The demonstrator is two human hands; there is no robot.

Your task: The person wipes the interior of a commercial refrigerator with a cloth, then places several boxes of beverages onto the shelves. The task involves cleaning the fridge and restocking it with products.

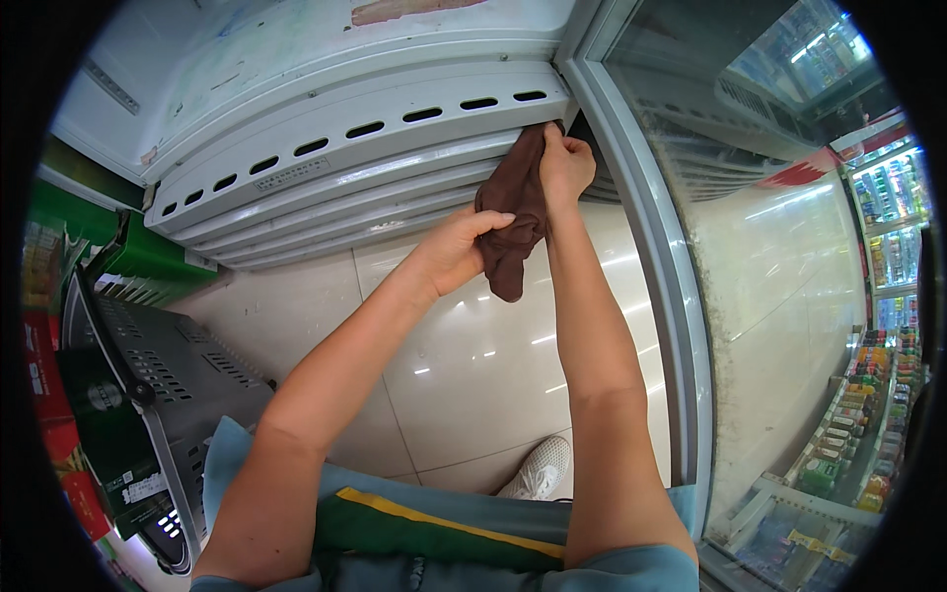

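A brown cloth (514, 189) hangs bunched between both hands, in front of the slatted lower grille (355, 170) of a white display refrigerator. My right hand (566, 164) pinches its upper end at the right corner of the grille, close to the frame of the open glass door (666, 259). Lower down, my left hand (462, 248) grips the cloth's middle, thumb on top, while the loose end dangles below. The cloth hides part of the grille and some fingertips. Above the grille lies the stained white floor of the cabinet (296, 52).
At the left stands a grey plastic shopping basket (177, 355) with packages, beside a green box (148, 251). The door closes off the right side; shelves of bottled drinks (843, 422) show there. A white shoe (544, 466) rests on the tiled floor (444, 355).
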